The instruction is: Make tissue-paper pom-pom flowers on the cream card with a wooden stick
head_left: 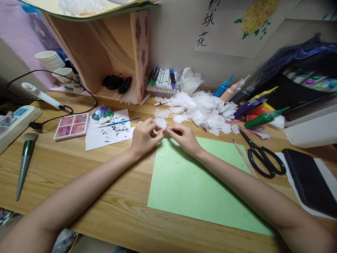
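My left hand (144, 137) and my right hand (184, 138) meet fingertip to fingertip over the far left corner of a light green sheet (200, 182). Both are closed in a pinch. A small, thin, pale piece (165, 129) shows between the fingertips; it is too small to name. Just beyond the hands lies a loose pile of torn white paper pieces (201, 112). Beside my left hand, a blue paintbrush (121, 122) rests across a paint-marked white sheet (113, 131) and a palette smeared with green and purple paint (102, 115).
To the right lie black-handled scissors (263, 158), a pencil (244, 158) and a black phone (310, 179). Paint bottles (259, 119) lean behind them. A marker set (163, 80) stands at the back. On the left are a makeup brush (26, 161), a pink palette case (71, 126) and a power strip (18, 123).
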Demonstrator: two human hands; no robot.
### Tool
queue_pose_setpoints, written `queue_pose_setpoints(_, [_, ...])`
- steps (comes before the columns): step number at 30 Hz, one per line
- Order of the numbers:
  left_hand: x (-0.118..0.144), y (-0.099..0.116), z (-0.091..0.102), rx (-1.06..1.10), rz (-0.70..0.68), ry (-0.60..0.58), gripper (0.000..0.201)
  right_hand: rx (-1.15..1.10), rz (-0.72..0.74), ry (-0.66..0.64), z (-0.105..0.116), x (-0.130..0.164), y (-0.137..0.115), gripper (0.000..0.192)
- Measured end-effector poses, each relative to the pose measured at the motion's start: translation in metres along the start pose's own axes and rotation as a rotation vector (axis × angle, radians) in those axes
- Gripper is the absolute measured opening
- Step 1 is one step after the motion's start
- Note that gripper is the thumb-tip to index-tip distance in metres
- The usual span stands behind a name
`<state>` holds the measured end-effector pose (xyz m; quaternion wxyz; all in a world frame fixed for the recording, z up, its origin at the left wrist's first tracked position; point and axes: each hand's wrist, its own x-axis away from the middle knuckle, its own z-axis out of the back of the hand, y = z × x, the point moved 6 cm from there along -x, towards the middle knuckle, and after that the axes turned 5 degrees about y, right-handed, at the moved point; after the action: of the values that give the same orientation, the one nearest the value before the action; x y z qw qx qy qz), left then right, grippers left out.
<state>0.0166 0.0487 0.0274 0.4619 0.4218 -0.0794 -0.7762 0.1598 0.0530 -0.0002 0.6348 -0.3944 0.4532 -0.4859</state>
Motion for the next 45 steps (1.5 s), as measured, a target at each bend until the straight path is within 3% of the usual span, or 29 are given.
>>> queue_pose_setpoints(5, [-0.0009,-0.0033,0.0013,0.095,0.040,0.022,0.012,-0.037,-0.026,0.120,0.0068,-0.0011,0.0048,0.018])
queue_pose_setpoints(13, [-0.0004,-0.0042,0.0007,0.108,0.043,0.014,0.012,0.041,0.067,0.055,0.0026,0.0016,-0.0040,0.019])
queue_pose_setpoints(36, [-0.0002,-0.0042,-0.0024,0.142,0.062,-0.053,0.011,0.005,-0.016,0.067,0.0032,-0.0002,-0.0011,0.016])
queue_pose_setpoints(45, [0.0034,0.0032,-0.0017,0.072,-0.080,-0.013,0.014,-0.054,-0.062,0.080,0.0046,-0.0009,0.0023,0.018])
